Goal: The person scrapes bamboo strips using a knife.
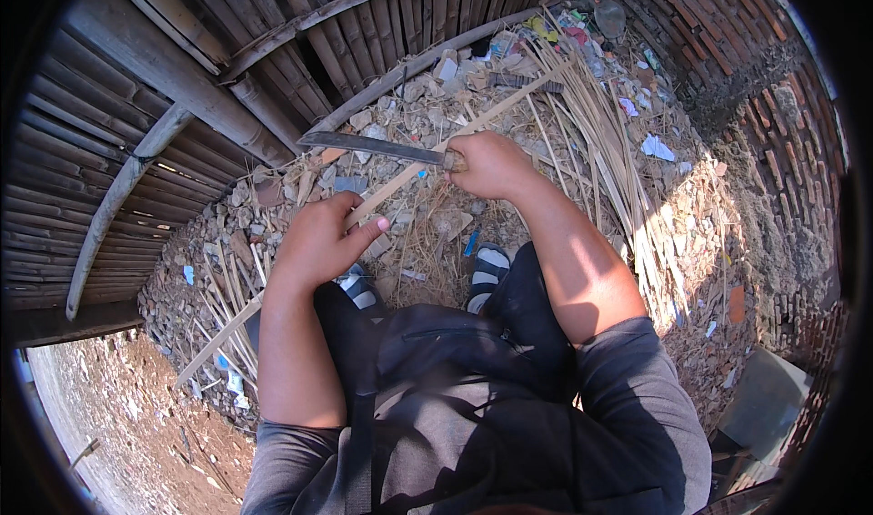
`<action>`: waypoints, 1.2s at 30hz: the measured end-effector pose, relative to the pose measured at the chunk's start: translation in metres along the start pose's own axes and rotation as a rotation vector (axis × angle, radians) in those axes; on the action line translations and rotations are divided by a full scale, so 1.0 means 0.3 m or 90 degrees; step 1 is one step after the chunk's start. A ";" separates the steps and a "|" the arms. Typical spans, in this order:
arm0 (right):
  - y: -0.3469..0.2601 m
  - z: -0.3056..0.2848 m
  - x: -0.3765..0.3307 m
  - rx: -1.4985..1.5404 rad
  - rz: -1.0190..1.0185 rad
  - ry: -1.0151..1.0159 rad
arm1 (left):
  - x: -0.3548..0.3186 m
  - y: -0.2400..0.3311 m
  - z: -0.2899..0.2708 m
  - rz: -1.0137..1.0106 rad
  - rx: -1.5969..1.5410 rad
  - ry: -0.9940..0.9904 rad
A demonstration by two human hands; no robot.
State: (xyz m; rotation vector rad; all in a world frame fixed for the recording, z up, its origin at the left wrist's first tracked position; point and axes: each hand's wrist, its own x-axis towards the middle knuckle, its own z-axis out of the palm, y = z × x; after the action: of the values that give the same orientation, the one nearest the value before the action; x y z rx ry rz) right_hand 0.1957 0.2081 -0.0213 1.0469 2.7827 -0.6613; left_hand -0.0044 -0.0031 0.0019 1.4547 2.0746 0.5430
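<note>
In my right hand [491, 165] is a machete [375, 146], gripped by its wooden handle. Its long dark blade points left and lies across a bamboo strip [400, 180]. That strip runs slantwise from the lower left, under my left forearm, up to the far right. My left hand [323, 233] is closed round the strip on the near side of the blade, thumb on top. To the right of my right arm lies a long bundle of split bamboo strips [627, 196]. More thin strips [232, 301] rest on the ground at my left.
Rubble ground [436, 228] with stones, straw and litter spreads around my sandalled feet. A bamboo slat wall [100, 169] stands at left and far side, a brick wall [773, 151] at right. A grey panel [766, 401] leans at the lower right.
</note>
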 end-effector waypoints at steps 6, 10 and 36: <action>0.013 0.022 0.007 0.001 -0.018 0.005 | 0.002 0.007 -0.004 -0.021 0.014 -0.010; 0.018 0.016 0.010 -0.013 -0.016 0.001 | 0.001 0.003 -0.002 -0.016 0.019 -0.002; 0.005 -0.043 -0.030 0.041 0.065 0.065 | 0.005 0.002 -0.001 0.018 -0.013 0.093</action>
State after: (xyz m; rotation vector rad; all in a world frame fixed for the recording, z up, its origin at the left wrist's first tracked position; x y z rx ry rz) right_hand 0.2042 0.2091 -0.0081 1.2590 2.7870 -0.7072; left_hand -0.0044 -0.0014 0.0022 1.4737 2.1571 0.6986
